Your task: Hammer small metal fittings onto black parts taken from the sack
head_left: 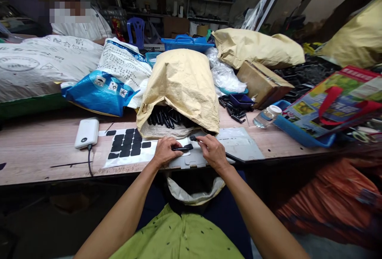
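My left hand (164, 151) and my right hand (211, 150) together hold a slim black plastic part (182, 147) just above a grey sheet (238, 143) at the table's front edge. The left fingers pinch its left end; the right fingertips grip its rounded right end. Directly behind my hands a tan paper sack (180, 88) lies open toward me, with several more black parts (165, 117) inside its mouth. A white sheet of black rectangular stickers (127, 144) lies just left of my left hand.
A white power bank (87, 132) with a cable lies at left. Blue and white sacks (110, 84) sit behind it. At right are a plastic bottle (266, 116), a blue tray (301, 133) holding a colourful bag, loose black parts (234, 111) and a cardboard box (262, 82). Another person sits at back left.
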